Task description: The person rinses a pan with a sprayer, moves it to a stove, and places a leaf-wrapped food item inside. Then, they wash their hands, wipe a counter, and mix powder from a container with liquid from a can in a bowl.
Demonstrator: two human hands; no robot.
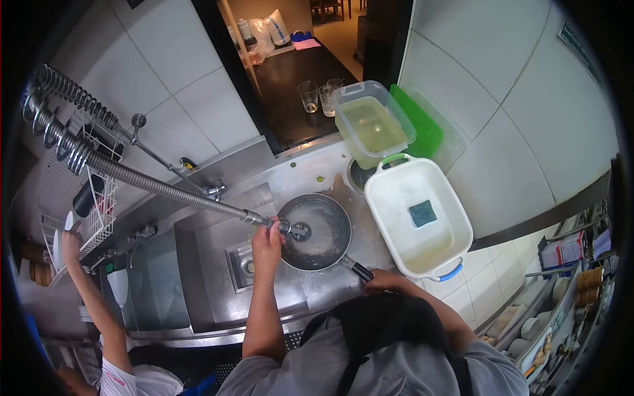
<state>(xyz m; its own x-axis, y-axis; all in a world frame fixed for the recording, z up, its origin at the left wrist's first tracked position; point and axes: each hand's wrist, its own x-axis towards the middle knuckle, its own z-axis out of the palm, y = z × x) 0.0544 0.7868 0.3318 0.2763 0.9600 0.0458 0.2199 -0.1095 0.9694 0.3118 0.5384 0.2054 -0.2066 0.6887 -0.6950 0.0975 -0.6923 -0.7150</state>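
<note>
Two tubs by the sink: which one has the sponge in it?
The white tub nearest the pan; the sponge lies inside it. The clear tub behind holds only yellowish liquid.

Right hand (388, 280) partly behind the head, co-worker (125, 369) cut off at bottom edge

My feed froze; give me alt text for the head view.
Over a steel sink, the left hand holds a spray hose nozzle above a dark frying pan while the right hand grips its handle. A white tub holding a sponge sits alongside.
</note>
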